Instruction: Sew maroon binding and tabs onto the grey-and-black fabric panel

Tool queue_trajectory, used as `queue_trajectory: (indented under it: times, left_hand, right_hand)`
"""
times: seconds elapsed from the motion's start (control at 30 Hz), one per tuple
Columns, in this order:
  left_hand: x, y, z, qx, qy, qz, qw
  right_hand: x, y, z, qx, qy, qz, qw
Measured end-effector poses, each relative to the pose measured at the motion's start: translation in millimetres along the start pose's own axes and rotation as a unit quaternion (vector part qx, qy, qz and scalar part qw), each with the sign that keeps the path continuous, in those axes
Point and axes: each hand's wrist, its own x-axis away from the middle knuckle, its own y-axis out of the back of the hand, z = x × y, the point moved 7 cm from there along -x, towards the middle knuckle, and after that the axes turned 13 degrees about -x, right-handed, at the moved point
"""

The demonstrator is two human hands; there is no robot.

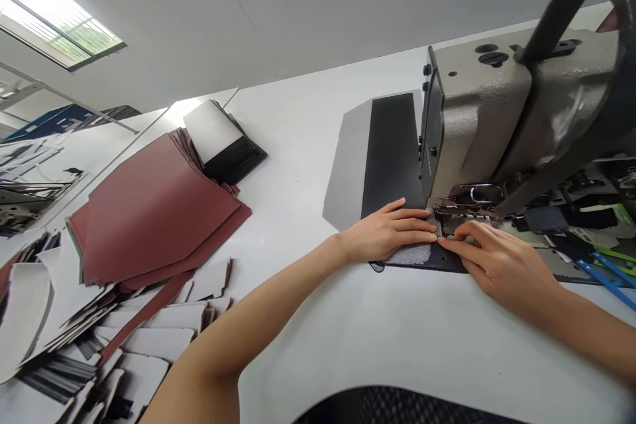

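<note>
Left hand [392, 232], palm down with fingers extended and grasping nothing, rests across the near end of a black-and-grey sheet [390, 146]; right hand [481, 252] bends its fingers, the index tip meeting the left fingertips, though whether it pinches any material cannot be told. The sheet lies flat on a white table [298, 165], just left of the sewing machine head [477, 99], its near end at the stitching area. Probable faults: uneven pressure between the hands could skew the sheet and draw a seam off line; fingertips this close to the stitching area could be caught if the machine ran. Left forearm [283, 305] rises diagonally from a bent elbow, wrist nearly straight; right forearm [591, 331] enters from the right edge, slanting inward. Farther out, maroon panels [144, 205] lie stacked at left, and a blue tool [606, 283] at far right.
</note>
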Motion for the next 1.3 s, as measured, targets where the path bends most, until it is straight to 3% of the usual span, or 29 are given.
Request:
queue_trajectory:
  times: [0.27,0.47,0.63,0.93,1.03,1.2,1.3]
  left_hand:
    - [-10.9,-0.4,21.2,-0.006,0.000,0.010,1.000]
    - [-16.3,2.5,29.0,0.007,0.011,-0.007,1.000]
    - [-15.9,4.2,26.3,0.015,0.002,-0.026,1.000]
    - [-21.1,10.0,38.6,0.018,-0.049,0.015,0.999]
    - [-18.4,9.5,33.1,0.037,0.004,0.000,0.999]
    - [-6.7,7.1,-2.8,0.043,0.234,0.007,0.971]
    - [-4.2,9.5,-32.8,0.015,0.256,0.026,0.966]
  right_hand:
    - [-8.2,-3.5,-16.9,0.056,-0.043,-0.003,0.998]
    - [-4.6,-0.8,-18.6,0.043,0.003,-0.058,0.997]
    - [-1.9,0.6,-19.8,0.038,-0.002,-0.065,0.997]
    - [-5.1,-1.4,-24.0,0.010,-0.030,-0.067,0.997]
    - [-3.1,-2.4,-26.8,-0.003,-0.041,-0.063,0.997]
    - [0.4,0.8,-32.7,-0.018,-0.077,-0.034,0.996]
    - [1.5,2.7,-35.1,-0.048,-0.107,-0.007,0.993]
